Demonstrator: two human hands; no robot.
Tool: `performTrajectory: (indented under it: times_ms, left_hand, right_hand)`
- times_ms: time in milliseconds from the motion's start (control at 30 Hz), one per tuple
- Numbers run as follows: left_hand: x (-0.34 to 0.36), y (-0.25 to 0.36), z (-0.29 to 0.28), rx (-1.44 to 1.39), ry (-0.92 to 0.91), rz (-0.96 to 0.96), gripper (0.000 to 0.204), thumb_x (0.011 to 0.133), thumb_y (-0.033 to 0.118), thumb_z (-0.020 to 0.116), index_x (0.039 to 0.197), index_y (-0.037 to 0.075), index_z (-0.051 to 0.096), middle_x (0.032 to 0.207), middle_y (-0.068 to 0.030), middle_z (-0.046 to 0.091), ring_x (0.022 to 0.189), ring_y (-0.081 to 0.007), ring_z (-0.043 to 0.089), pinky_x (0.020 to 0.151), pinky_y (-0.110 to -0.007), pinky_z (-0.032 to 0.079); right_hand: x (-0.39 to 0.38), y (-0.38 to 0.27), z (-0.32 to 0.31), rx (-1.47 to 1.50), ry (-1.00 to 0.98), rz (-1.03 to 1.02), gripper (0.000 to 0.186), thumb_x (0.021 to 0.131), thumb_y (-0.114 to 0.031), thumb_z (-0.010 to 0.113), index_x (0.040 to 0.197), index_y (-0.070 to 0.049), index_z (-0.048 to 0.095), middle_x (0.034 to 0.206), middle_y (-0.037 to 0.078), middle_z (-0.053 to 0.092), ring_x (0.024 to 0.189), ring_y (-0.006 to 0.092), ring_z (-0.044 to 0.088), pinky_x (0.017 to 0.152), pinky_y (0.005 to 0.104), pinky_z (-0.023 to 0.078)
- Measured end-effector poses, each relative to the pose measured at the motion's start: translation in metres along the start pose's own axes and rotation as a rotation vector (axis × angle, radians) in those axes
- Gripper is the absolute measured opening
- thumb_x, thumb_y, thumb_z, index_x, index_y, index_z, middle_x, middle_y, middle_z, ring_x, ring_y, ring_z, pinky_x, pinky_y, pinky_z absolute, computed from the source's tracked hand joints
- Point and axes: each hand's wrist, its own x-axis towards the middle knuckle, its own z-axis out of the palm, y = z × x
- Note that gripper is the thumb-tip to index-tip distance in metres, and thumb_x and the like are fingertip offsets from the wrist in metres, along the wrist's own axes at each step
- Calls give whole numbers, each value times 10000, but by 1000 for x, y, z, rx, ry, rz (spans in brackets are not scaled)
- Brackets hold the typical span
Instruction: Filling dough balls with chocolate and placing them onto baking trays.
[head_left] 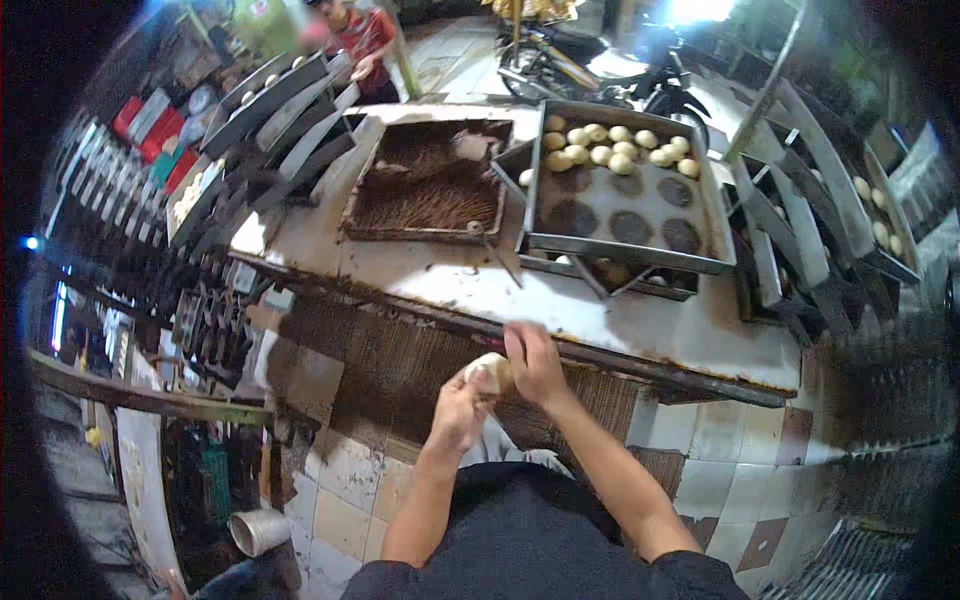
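My left hand (462,415) is closed around a pale, rounded piece of dough (494,368), held in front of my body below the table's near edge. Right beside the dough, my right hand (535,362) has its fingers curled and a little smeared by motion. A small reddish bit shows by those fingers; whatever they grip is hidden. On the table, a metal tray (628,242) bears several pale round dough balls (601,155) toward its far side, above dark round marks. To its left lies a shallow box (425,236) of dark brown, crumbly filling (420,190).
The white worktable (420,285) has a worn front edge. Stacked trays (800,215) stand at its right, and more trays (300,120) at its left. A person in red (368,45) is at the far left. Behind stands a motorcycle (560,65). A white bucket (259,532) lies lower left.
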Motion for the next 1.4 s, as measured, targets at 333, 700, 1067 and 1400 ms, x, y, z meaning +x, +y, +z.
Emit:
performTrajectory:
  times_ms: [333,700,1067,1400]
  left_hand:
    - [38,162,-114,-24,8,133,419,1020,99,595,1408,-28,499,1175,-228,685,1069,-319,700,958,-409,586]
    - [174,276,-247,17,242,183,229,1013,179,664,1121,-20,627,1047,-119,703,1018,-231,693,911,-367,557]
    - [213,229,-181,104,126,-5,343,989,227,705,1210,-30,656,1097,-69,707,942,-143,672,844,-309,550]
    - [191,245,-41,-325,-13,147,446,1125,329,377,1265,-44,577,1156,-162,697,1038,-271,701,981,-427,569]
  right_hand:
    - [141,68,115,-223,286,253,300,967,-14,559,1259,45,522,1135,257,632,1083,417,635,935,479,501]
    - [392,66,208,-734,-149,-230,346,867,-7,588,1204,-46,657,1169,181,664,1056,388,665,864,466,553]
    - [346,-38,208,35,-541,626,313,927,28,568,1222,29,673,948,113,746,768,127,643,653,301,566]
    - [193,-46,129,271,64,155,84,910,-10,715,929,34,647,882,109,704,825,183,668,733,310,520]
